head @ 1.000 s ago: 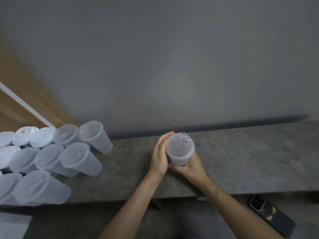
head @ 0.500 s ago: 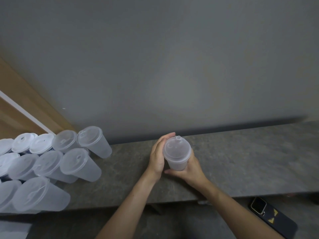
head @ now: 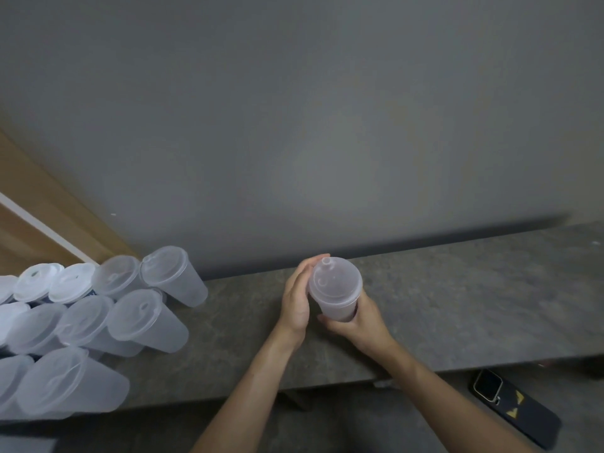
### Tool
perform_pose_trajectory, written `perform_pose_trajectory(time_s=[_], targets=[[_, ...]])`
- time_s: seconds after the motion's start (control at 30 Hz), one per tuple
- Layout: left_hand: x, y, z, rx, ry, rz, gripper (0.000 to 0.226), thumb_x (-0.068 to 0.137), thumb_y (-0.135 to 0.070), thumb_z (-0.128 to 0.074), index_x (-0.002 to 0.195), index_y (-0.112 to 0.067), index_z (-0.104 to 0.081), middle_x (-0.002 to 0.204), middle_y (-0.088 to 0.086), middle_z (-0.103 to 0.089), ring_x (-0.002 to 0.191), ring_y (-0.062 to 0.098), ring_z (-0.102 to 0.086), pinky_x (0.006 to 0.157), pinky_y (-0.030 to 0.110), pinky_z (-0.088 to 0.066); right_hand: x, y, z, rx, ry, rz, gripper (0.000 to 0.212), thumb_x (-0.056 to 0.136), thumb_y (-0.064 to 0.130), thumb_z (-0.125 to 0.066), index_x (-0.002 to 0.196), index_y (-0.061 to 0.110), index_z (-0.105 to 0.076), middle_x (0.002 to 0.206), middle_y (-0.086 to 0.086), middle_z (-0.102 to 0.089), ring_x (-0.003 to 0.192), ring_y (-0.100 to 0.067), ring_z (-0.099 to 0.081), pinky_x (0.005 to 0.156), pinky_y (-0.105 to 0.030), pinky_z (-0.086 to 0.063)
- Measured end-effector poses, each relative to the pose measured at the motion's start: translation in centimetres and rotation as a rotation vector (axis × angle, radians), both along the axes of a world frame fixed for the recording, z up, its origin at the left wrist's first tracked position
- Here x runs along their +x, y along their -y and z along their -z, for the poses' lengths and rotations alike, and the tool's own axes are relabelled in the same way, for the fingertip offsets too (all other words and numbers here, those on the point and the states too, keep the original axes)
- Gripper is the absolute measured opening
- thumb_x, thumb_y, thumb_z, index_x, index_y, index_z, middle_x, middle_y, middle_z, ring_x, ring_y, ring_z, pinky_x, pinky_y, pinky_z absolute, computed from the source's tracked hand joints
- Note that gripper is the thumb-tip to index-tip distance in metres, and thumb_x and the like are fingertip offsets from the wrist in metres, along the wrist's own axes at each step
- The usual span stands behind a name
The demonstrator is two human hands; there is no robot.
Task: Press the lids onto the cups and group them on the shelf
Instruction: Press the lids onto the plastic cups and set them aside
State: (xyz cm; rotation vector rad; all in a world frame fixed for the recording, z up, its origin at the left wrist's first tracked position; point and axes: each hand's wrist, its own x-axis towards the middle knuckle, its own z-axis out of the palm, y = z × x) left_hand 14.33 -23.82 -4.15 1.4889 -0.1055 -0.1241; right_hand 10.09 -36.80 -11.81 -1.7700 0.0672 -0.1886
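Gripped round its base by the right hand (head: 359,325), the lidded cup (head: 336,289) is held at frame centre; the left hand (head: 295,302) is pressed flat against it. At lower left, the grouped cups (head: 137,315) are cropped.

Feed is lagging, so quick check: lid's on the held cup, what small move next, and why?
Probably carry the cup left and set it beside the lidded cups on the shelf. Its lid looks evenly seated, the right hand grips the body, the left hand lies flat against its side, and that group is gathered on the left.
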Motion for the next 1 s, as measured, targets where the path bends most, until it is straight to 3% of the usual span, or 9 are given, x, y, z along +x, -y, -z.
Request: perform_pose_trajectory(time_s=[0.07, 0.23, 0.33, 0.43, 0.57, 0.63, 0.73, 0.83, 1.0], targets=[[-0.3, 0.0, 0.4, 0.001, 0.03, -0.016, 0.036, 0.102, -0.024, -0.041, 0.117, -0.01, -0.071, 0.118, 0.003, -0.074, 0.116, 0.018, -0.066, 0.099, 0.029, -0.05, 0.0, 0.0, -0.1, 0.006, 0.016, -0.014, 0.081, 0.074, 0.018, -0.092, 0.143, 0.022, -0.05, 0.132, 0.005, -0.067, 0.125, -0.014, -0.064, 0.104, -0.043, -0.054], [-0.5, -0.1, -0.5, 0.0, 0.019, -0.032, 0.033, 0.106, -0.016, -0.04, 0.112, -0.011, -0.073, 0.112, -0.001, -0.076, 0.109, 0.013, -0.069, 0.09, 0.023, -0.051, -0.1, -0.5, -0.7, 0.021, -0.005, 0.014, 0.102, 0.057, 0.04, -0.102, 0.138, 0.031, -0.041, 0.134, 0.014, -0.06, 0.124, -0.001, -0.059, 0.099, -0.023, -0.052], [0.1, 0.0, -1.3, -0.01, -0.031, -0.008, 0.033, 0.104, -0.016, -0.042, 0.113, -0.01, -0.073, 0.11, 0.002, -0.077, 0.109, 0.015, -0.069, 0.091, 0.027, -0.054, -0.2, -0.1, -0.4, 0.009, -0.016, -0.006, 0.087, 0.067, 0.024, -0.098, 0.136, 0.037, -0.047, 0.128, 0.014, -0.066, 0.12, -0.005, -0.063, 0.098, -0.029, -0.055], [-0.1, 0.2, -1.2, 0.012, -0.058, 0.017, 0.037, 0.093, -0.024, -0.044, 0.111, -0.015, -0.075, 0.112, 0.001, -0.077, 0.107, 0.014, -0.069, 0.086, 0.027, -0.053, -0.1, 0.2, 0.0, 0.014, 0.005, -0.001, 0.075, 0.073, 0.002, -0.087, 0.136, 0.028, -0.053, 0.123, 0.008, -0.07, 0.117, -0.01, -0.067, 0.101, -0.043, -0.056], [-1.0, -0.1, -0.6, 0.04, -0.013, 0.023, 0.038, 0.105, -0.011, -0.037, 0.113, -0.014, -0.074, 0.115, -0.001, -0.075, 0.111, 0.014, -0.068, 0.088, 0.027, -0.051, 0.0, -0.3, -0.4, 0.055, 0.009, 0.014, 0.104, 0.058, 0.033, -0.102, 0.142, 0.024, -0.042, 0.136, 0.006, -0.062, 0.127, -0.012, -0.061, 0.104, -0.034, -0.052], [-0.8, -0.2, -1.0, 0.04, -0.015, 0.035, 0.036, 0.105, -0.011, -0.039, 0.114, -0.012, -0.074, 0.115, -0.001, -0.075, 0.111, 0.015, -0.068, 0.089, 0.026, -0.051, 0.1, -0.2, -0.5, 0.045, 0.002, 0.021, 0.107, 0.055, 0.039, -0.103, 0.142, 0.024, -0.043, 0.135, 0.007, -0.062, 0.127, -0.011, -0.061, 0.103, -0.034, -0.052], [-0.3, -0.2, -1.1, 0.053, -0.036, 0.036, 0.034, 0.106, -0.012, -0.041, 0.114, -0.012, -0.074, 0.115, -0.002, -0.075, 0.112, 0.013, -0.068, 0.093, 0.026, -0.052, 0.0, 0.1, -0.2, 0.023, -0.002, 0.022, 0.089, 0.066, 0.019, -0.098, 0.141, 0.025, -0.05, 0.129, 0.009, -0.067, 0.123, -0.014, -0.064, 0.101, -0.033, -0.054], [-0.3, -0.4, -0.7, 0.062, 0.003, 0.054, 0.036, 0.107, -0.005, -0.037, 0.115, -0.006, -0.072, 0.115, 0.0, -0.076, 0.112, 0.01, -0.067, 0.094, 0.022, -0.05, 0.1, 0.3, 0.1, 0.014, -0.005, 0.014, 0.072, 0.072, 0.003, -0.088, 0.134, 0.023, -0.057, 0.12, 0.008, -0.071, 0.116, -0.014, -0.068, 0.1, -0.047, -0.056], [-0.2, -0.5, -0.9, 0.083, 0.031, 0.063, 0.037, 0.107, -0.004, -0.035, 0.115, -0.002, -0.071, 0.115, 0.005, -0.075, 0.111, 0.014, -0.068, 0.093, 0.021, -0.051, 0.2, 0.0, -0.5, 0.031, 0.002, -0.006, 0.105, 0.062, 0.034, -0.101, 0.147, 0.019, -0.042, 0.139, 0.001, -0.061, 0.132, -0.02, -0.059, 0.108, -0.042, -0.05]])
